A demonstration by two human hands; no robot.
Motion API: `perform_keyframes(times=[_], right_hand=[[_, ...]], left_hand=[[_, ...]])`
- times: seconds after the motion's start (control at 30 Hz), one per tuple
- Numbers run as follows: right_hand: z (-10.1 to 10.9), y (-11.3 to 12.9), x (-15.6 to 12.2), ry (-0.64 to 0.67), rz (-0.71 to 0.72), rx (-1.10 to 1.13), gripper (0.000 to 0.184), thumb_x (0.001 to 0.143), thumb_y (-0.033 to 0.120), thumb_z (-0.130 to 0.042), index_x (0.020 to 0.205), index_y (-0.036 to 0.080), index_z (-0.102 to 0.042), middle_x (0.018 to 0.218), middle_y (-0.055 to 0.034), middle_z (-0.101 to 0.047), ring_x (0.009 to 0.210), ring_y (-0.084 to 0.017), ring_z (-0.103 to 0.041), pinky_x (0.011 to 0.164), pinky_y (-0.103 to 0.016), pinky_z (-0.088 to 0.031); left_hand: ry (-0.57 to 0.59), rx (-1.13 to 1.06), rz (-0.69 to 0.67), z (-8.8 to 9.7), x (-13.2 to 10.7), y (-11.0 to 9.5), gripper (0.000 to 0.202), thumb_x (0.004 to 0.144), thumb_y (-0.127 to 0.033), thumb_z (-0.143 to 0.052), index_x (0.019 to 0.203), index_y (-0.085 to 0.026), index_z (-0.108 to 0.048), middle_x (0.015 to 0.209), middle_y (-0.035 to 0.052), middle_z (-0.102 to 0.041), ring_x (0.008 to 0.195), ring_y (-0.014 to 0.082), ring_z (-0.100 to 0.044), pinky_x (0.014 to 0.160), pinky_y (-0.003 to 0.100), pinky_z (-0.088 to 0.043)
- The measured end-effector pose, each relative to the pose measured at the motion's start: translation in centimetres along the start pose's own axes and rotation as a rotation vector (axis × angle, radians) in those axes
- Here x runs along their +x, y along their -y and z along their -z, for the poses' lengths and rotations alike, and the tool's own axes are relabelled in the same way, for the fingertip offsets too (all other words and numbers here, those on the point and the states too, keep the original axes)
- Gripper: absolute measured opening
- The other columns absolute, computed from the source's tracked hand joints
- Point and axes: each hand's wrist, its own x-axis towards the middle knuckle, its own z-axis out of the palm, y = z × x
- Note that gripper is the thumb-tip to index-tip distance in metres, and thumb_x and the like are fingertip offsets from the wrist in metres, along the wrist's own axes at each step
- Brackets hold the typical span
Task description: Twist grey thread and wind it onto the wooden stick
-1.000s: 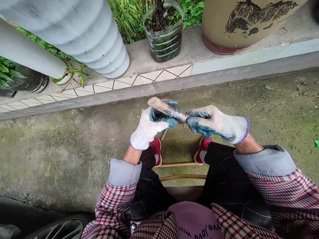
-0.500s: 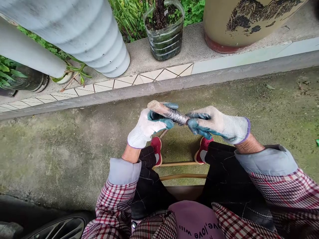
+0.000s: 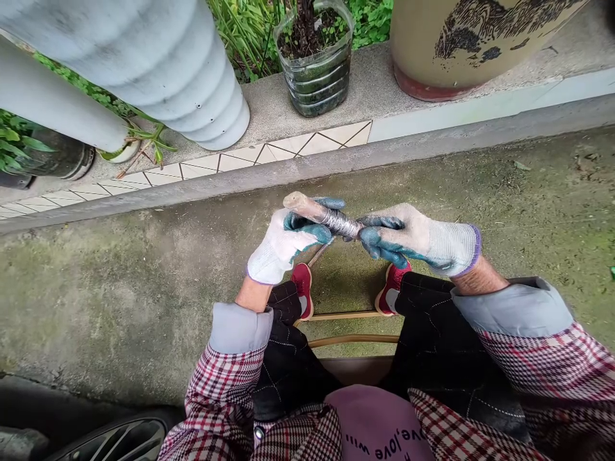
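Note:
Between my gloved hands is a short wooden stick [image 3: 306, 206], tilted with its rounded end up to the left. Shiny wire [image 3: 340, 223] is wound tightly round its lower part. My left hand [image 3: 291, 242], in a white glove with a teal-coated palm, is closed round the stick from below, its thumb by the windings. My right hand [image 3: 396, 234], in a matching but dirtier glove, pinches the wire-wound end with thumb and fingertips. The far tip of the stick is hidden behind the right fingers.
A ledge [image 3: 269, 105] with tile edging runs across the front. On it stand a grey ribbed pot [image 3: 192, 83], a cut plastic bottle planter [image 3: 317, 80] and a large tan pot [image 3: 427, 51]. A car wheel [image 3: 125, 442] is at lower left; two red shoes [image 3: 302, 288] rest on concrete.
My left thumb has shifted slightly to the left and down along the stick. The stick and my right hand are nearly where they were.

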Motion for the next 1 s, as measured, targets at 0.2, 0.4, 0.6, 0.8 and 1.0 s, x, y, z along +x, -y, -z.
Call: perform_keyframes(times=[0.2, 0.4, 0.6, 0.8, 1.0], right_hand=[[-0.1, 0.2, 0.0, -0.024, 0.018, -0.001, 0.05, 0.084, 0.063, -0.081, 0.075, 0.015, -0.069, 0.058, 0.0002, -0.06, 0.039, -0.009, -0.048, 0.035, -0.023, -0.039], [0.1, -0.7, 0.7, -0.128, 0.045, -0.045, 0.046, 0.088, 0.06, -0.078, 0.08, 0.015, -0.069, 0.059, 0.0006, -0.059, 0.042, -0.008, -0.048, 0.035, -0.02, -0.038], [0.1, -0.5, 0.7, -0.194, 0.064, -0.027, 0.047, 0.087, 0.061, -0.079, 0.079, 0.016, -0.067, 0.059, 0.0018, -0.058, 0.042, -0.007, -0.047, 0.034, -0.02, -0.039], [1.2, -0.5, 0.4, -0.184, 0.071, 0.01, 0.051, 0.087, 0.066, -0.076, 0.084, 0.016, -0.067, 0.062, 0.0021, -0.059, 0.04, -0.006, -0.045, 0.033, -0.02, -0.034], [1.5, -1.1, -0.1, 0.324, -0.008, -0.261, 0.038, 0.09, 0.053, -0.072, 0.087, 0.015, -0.071, 0.066, -0.001, -0.064, 0.05, -0.01, -0.05, 0.047, -0.025, -0.039]], left_hand=[[0.005, 0.024, 0.014, 0.6, 0.4, 0.9, 0.051, 0.071, -0.048, -0.089, 0.112, -0.02, -0.079, 0.109, 0.0084, -0.082, 0.104, 0.0265, -0.077, 0.089, 0.035, -0.062], [0.07, 0.042, -0.059, 0.6, 1.8, 3.0, 0.054, 0.071, -0.051, -0.087, 0.112, -0.017, -0.077, 0.116, 0.009, -0.081, 0.109, 0.0251, -0.073, 0.098, 0.037, -0.058], [0.247, 0.073, 0.1, -0.2, 1.9, 3.1, 0.037, 0.081, -0.048, -0.08, 0.089, -0.013, -0.075, 0.075, 0.0069, -0.074, 0.072, 0.0182, -0.069, 0.072, 0.03, -0.056], [0.246, 0.087, 0.168, 0.1, 2.7, 4.0, 0.027, 0.076, -0.036, -0.08, 0.088, -0.012, -0.076, 0.076, 0.0062, -0.074, 0.064, 0.0137, -0.063, 0.065, 0.027, -0.053], [0.336, 0.315, 0.171, 0.6, 3.8, 3.7, 0.018, 0.076, -0.031, -0.077, 0.082, -0.014, -0.074, 0.082, 0.0064, -0.075, 0.078, 0.0177, -0.067, 0.076, 0.029, -0.055]])
